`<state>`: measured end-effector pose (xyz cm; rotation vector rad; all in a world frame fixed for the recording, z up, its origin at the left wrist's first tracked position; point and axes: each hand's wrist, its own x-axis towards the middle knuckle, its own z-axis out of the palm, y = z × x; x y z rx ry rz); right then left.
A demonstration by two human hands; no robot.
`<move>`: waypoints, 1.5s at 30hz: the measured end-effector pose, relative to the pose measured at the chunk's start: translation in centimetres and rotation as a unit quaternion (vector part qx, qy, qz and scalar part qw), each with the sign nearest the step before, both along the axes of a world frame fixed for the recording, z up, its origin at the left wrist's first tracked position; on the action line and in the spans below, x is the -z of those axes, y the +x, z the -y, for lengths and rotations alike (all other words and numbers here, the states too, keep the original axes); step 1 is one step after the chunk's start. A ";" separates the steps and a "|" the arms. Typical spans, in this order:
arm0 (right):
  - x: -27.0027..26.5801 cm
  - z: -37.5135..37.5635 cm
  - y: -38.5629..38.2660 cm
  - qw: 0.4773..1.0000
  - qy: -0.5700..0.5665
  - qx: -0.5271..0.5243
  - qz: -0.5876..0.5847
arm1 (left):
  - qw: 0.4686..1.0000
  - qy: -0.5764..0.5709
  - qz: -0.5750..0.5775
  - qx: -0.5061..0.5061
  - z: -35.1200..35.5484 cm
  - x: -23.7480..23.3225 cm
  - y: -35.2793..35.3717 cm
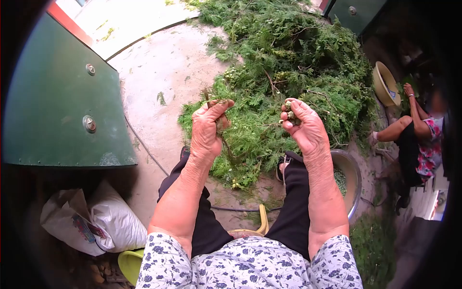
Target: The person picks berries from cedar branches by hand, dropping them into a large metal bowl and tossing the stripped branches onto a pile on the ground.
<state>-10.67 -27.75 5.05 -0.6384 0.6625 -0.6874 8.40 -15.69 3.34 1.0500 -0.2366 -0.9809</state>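
Note:
My left hand [208,127] is closed around a thin leafy twig [208,98], whose brown stem sticks up past the thumb. Several small pale-green cones [291,115] sit in the curled fingers of my right hand [304,123]. Both hands are raised over my knees, apart from each other. Beyond and below them spreads a big heap of green conifer branches [288,58]. Beside my right leg stands a metal basin [355,168] with small green pieces in it, partly hidden by my forearm.
A green metal door [62,96] stands at the left, with white sacks [115,216] below it. A lime-green basin [129,265] is near my left hip. At the right, another person [423,130] sits low by a yellow basin [385,84]. A dark cable [149,151] crosses the floor.

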 end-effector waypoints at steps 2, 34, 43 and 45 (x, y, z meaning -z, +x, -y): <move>-0.4 0.8 -1.9 0.999 0.012 0.030 -0.014 | 0.999 -0.008 -0.043 0.006 -0.1 -0.2 0.2; -2.6 -13.0 -13.4 0.965 -0.189 0.094 -0.157 | 0.957 -0.280 0.053 0.052 -9.2 -5.9 -4.3; -0.3 -16.0 -3.0 0.965 0.074 -0.246 0.053 | 0.650 -0.308 0.666 0.198 -13.1 -5.5 -12.4; -0.8 -16.6 -2.6 0.964 0.063 -0.254 0.043 | 0.609 -0.278 0.711 0.216 -13.8 -4.4 -13.8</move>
